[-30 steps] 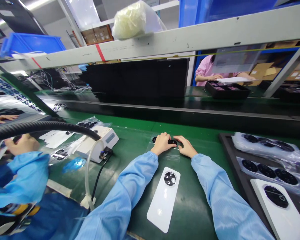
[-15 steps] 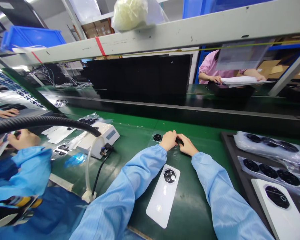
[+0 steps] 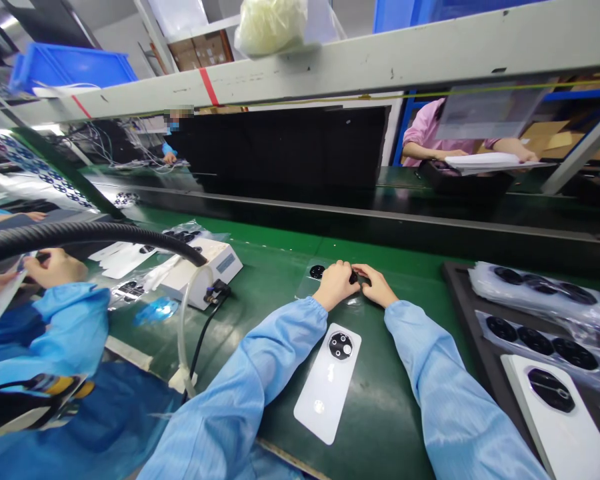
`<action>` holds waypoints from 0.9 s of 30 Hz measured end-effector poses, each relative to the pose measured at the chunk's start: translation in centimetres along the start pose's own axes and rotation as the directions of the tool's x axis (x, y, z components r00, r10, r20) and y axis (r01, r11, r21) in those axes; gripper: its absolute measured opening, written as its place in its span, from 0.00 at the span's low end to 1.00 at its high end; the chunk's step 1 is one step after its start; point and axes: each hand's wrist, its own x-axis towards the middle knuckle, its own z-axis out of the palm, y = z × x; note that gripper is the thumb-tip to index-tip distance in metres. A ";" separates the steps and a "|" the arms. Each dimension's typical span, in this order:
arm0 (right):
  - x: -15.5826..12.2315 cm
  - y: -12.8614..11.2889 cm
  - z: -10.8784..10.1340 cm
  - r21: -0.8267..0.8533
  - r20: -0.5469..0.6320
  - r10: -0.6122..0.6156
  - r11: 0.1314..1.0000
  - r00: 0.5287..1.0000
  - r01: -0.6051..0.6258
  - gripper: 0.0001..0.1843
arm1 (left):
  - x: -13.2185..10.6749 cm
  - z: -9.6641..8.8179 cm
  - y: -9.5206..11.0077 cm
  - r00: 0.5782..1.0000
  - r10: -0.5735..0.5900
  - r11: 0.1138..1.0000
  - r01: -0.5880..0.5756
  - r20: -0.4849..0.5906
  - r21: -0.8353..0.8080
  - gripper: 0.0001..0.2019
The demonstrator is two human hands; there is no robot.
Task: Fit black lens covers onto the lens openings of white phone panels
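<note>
Left hand and right hand sit close and pinch a small black part on a clear plastic sheet on the bench

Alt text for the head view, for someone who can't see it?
Left hand and right hand, in light-blue sleeves, pinch a small black part over a clear plastic sheet on a green workbench, near a white phone back cover.

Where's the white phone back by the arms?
The white phone back lies on the green bench between the forearms in the head view, below the left hand and right hand.
</note>
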 end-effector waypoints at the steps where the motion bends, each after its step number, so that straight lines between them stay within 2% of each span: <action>1: 0.0 0.0 0.0 0.030 -0.015 0.007 1.000 1.000 -0.007 0.17 | -0.1 -0.3 -0.5 1.000 -0.021 0.997 0.020 -0.012 -0.075 0.17; 4: 0.0 -0.3 -0.2 0.137 -0.085 0.026 0.991 0.996 -0.014 0.17 | -0.5 -1.7 -2.3 0.996 -0.084 0.936 0.086 0.022 -0.340 0.16; 7: 0.0 -1.2 -0.9 0.236 -0.172 0.046 0.972 0.984 -0.004 0.18 | -1.3 -3.2 -4.2 0.986 -0.094 0.794 0.157 0.136 -0.587 0.16; 10: 0.1 -3.1 -1.3 0.315 -0.203 0.062 0.949 0.977 0.005 0.19 | -2.2 -4.0 -5.7 0.972 -0.078 0.640 0.219 0.222 -0.737 0.17; 13: -0.1 -5.7 -0.4 0.384 -0.080 0.064 0.923 0.995 -0.029 0.20 | -2.8 -3.8 -6.3 0.961 -0.067 0.530 0.264 0.270 -0.806 0.17; 16: -0.5 -8.1 1.5 0.420 0.083 0.066 0.903 0.994 -0.095 0.22 | -2.9 -3.3 -6.4 0.958 -0.049 0.474 0.272 0.284 -0.837 0.17; 19: -0.8 -9.2 3.2 0.430 0.144 0.094 0.891 0.985 -0.147 0.22 | -3.1 -3.0 -6.2 0.963 -0.026 0.472 0.247 0.267 -0.846 0.17; 23: -1.1 -9.3 3.6 0.465 0.126 0.158 0.863 0.979 -0.199 0.21 | -3.8 -3.0 -5.6 0.976 -0.015 0.557 0.187 0.215 -0.809 0.17; 25: -1.3 -9.4 3.3 0.505 0.121 0.189 0.833 0.975 -0.224 0.21 | -4.4 -3.2 -5.2 0.993 -0.013 0.624 0.103 0.121 -0.775 0.17; 27: -1.7 -9.8 3.0 0.552 0.136 0.208 0.796 0.969 -0.249 0.23 | -5.1 -3.5 -4.9 0.999 0.046 0.681 -0.037 -0.008 -0.731 0.18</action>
